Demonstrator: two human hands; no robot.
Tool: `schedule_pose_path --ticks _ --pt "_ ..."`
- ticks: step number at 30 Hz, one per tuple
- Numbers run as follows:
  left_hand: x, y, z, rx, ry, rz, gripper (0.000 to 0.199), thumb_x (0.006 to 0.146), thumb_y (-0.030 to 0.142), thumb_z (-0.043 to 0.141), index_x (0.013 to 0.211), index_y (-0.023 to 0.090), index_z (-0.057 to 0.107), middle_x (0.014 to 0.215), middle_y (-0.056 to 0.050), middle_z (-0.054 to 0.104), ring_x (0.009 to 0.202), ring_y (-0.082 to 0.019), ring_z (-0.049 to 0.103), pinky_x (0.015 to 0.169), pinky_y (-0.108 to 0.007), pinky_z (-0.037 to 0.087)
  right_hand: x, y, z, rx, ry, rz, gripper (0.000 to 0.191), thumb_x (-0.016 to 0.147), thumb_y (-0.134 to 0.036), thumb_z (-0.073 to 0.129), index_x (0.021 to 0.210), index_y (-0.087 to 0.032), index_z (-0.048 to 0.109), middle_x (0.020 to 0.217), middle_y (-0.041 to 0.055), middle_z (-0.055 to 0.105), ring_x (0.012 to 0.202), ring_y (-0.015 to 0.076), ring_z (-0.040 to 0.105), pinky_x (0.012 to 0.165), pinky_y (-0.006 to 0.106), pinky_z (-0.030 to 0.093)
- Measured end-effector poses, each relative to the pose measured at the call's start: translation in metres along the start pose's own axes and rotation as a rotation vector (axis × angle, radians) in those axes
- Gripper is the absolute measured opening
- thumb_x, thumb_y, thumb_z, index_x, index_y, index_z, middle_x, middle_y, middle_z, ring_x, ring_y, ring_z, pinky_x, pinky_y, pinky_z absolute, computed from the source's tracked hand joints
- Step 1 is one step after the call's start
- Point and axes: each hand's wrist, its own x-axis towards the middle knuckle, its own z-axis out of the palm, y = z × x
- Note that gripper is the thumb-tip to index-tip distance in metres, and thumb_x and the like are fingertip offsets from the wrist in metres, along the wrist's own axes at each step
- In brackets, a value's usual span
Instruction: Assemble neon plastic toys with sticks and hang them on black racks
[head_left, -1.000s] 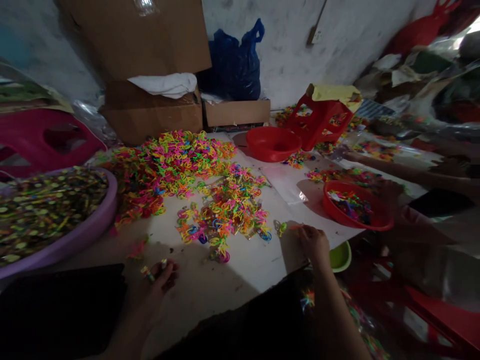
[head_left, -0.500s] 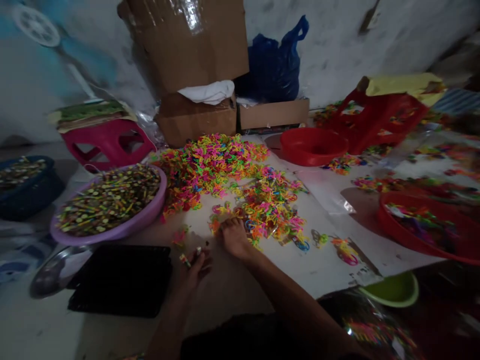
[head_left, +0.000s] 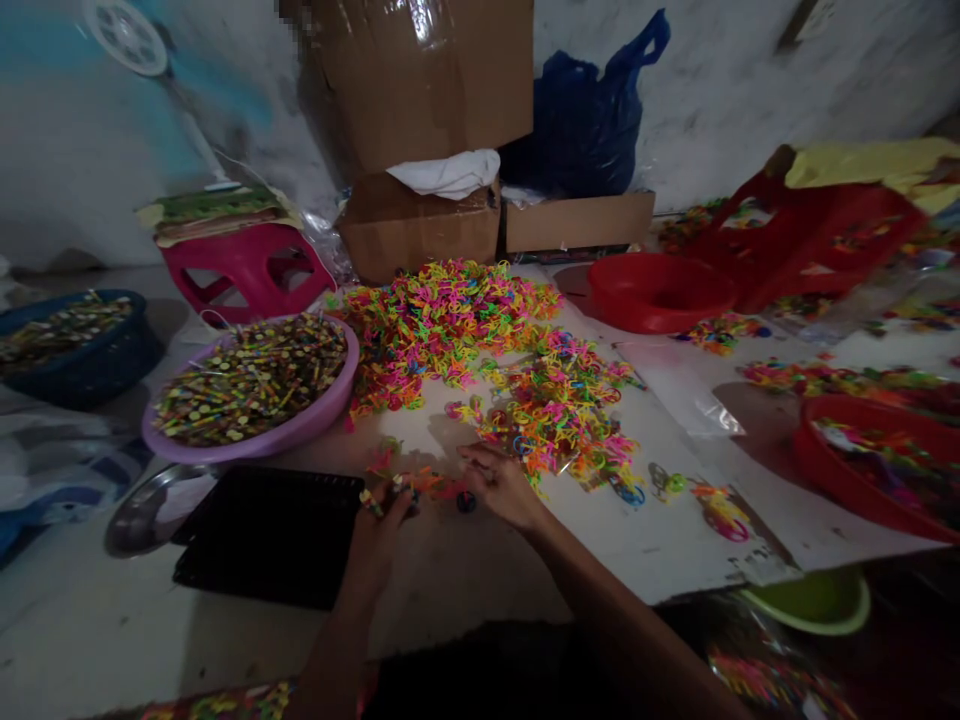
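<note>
My left hand [head_left: 384, 520] is closed on small striped sticks [head_left: 370, 502] with pale ends, near the right edge of a black tray [head_left: 262, 535]. An orange plastic piece [head_left: 424, 482] lies or hangs just right of its fingers; which one is too blurred to tell. My right hand [head_left: 501, 485] has its fingers apart, palm turned toward the left, with nothing plainly in it. A small dark round piece [head_left: 466, 501] is beside it, at its lower left. Behind my right hand spreads a heap of bright plastic pieces [head_left: 570, 400].
At the left stand a purple basin [head_left: 352, 385] of striped sticks, a blue basin [head_left: 142, 345] and a metal bowl [head_left: 124, 525]. Red basins [head_left: 652, 300] and a red stool [head_left: 810, 235] are at the right. Cardboard boxes [head_left: 427, 225] stand behind the heap.
The whole view has shifted, with things appearing farther right. My right hand has lifted back from the heap's edge and its fingers have spread. Orange and dark pieces now show between the hands.
</note>
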Motion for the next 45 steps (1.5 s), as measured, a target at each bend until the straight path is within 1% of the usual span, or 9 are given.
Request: schedule_pose_path --ticks 5,9,11,14,26,35,38,43,45 --pt "-0.014 0.026 0.01 0.083 -0.269 0.068 0.03 0.069 0.035 0.063 0.094 0.017 0.066 0.09 -0.005 0.067 0.077 -0.018 0.061 0.064 -0.027 0.05 0.003 -0.014 -0.009 0.266 -0.344 0.143 0.025 0.07 -0.043 0.06 0.073 -0.018 0.064 0.065 -0.0012 0.059 0.058 0.0112 0.05 0.053 0.022 0.039" --pt "-0.019 0.023 0.022 0.201 -0.094 0.031 0.04 0.068 0.039 0.063 0.101 0.017 0.064 0.077 -0.004 0.067 0.06 -0.015 0.061 0.051 -0.023 0.047 -0.006 -0.015 -0.011 0.483 0.092 0.345 0.033 0.066 -0.048 0.061 0.058 -0.018 0.05 0.052 -0.0046 0.046 0.048 0.0079 0.039 0.047 0.021 0.032" --pt "-0.022 0.019 0.03 0.219 -0.178 -0.003 0.047 0.068 0.04 0.062 0.108 0.017 0.058 0.073 -0.003 0.065 0.05 -0.013 0.057 0.04 -0.021 0.04 -0.013 -0.016 -0.01 0.527 0.215 0.335 0.034 0.07 -0.048 0.057 0.059 -0.019 0.046 0.052 -0.0044 0.044 0.049 0.008 0.037 0.047 0.021 0.032" --pt "-0.029 0.016 0.042 0.178 -0.322 -0.015 0.049 0.069 0.043 0.06 0.109 0.016 0.053 0.071 -0.002 0.061 0.048 -0.012 0.055 0.033 -0.018 0.033 -0.022 -0.019 -0.006 0.456 0.222 0.236 0.035 0.074 -0.049 0.054 0.057 -0.02 0.042 0.052 -0.0046 0.04 0.05 0.0086 0.036 0.048 0.021 0.031" --pt "-0.038 0.021 0.047 0.208 -0.343 -0.131 0.046 0.071 0.052 0.055 0.098 0.016 0.063 0.042 0.006 0.041 0.036 -0.007 0.035 0.037 -0.019 0.023 -0.032 -0.009 0.003 0.38 0.167 0.184 0.038 0.077 -0.048 0.049 0.055 -0.021 0.034 0.051 -0.0058 0.031 0.049 0.0087 0.029 0.046 0.022 0.027" --pt "-0.046 0.036 0.043 0.469 -0.536 0.215 0.021 0.073 0.037 0.056 0.068 0.019 0.067 0.056 0.0 0.051 0.052 -0.012 0.044 0.052 -0.022 0.037 -0.045 -0.021 -0.002 0.299 0.095 0.226 0.037 0.076 -0.047 0.046 0.053 -0.021 0.034 0.048 -0.0066 0.028 0.045 0.0073 0.026 0.041 0.02 0.023" --pt "-0.044 0.027 0.042 0.502 -0.594 0.176 0.028 0.077 0.04 0.05 0.079 0.017 0.065 0.061 -0.001 0.053 0.055 -0.012 0.047 0.05 -0.022 0.038 -0.041 -0.013 -0.016 0.143 0.086 0.217 0.037 0.078 -0.046 0.044 0.053 -0.02 0.04 0.048 -0.0056 0.032 0.044 0.008 0.032 0.042 0.02 0.027" --pt "-0.01 0.0 0.021 0.431 -0.185 -0.07 0.054 0.064 0.052 0.058 0.099 0.01 0.061 0.054 0.0 0.053 0.049 -0.012 0.049 0.038 -0.019 0.031 -0.018 0.001 -0.051 -0.569 0.453 0.184 0.033 0.082 -0.039 0.044 0.09 -0.013 0.062 0.078 0.009 0.056 0.072 0.0192 0.052 0.064 0.029 0.041" --pt "0.002 -0.008 0.012 0.378 -0.049 -0.116 0.056 0.057 0.052 0.064 0.091 0.008 0.062 0.044 0.005 0.045 0.04 -0.008 0.04 0.037 -0.018 0.025 -0.013 -0.002 -0.042 -0.74 0.387 0.094 0.037 0.084 -0.037 0.042 0.109 -0.013 0.057 0.091 0.0129 0.057 0.082 0.0221 0.053 0.071 0.032 0.042"
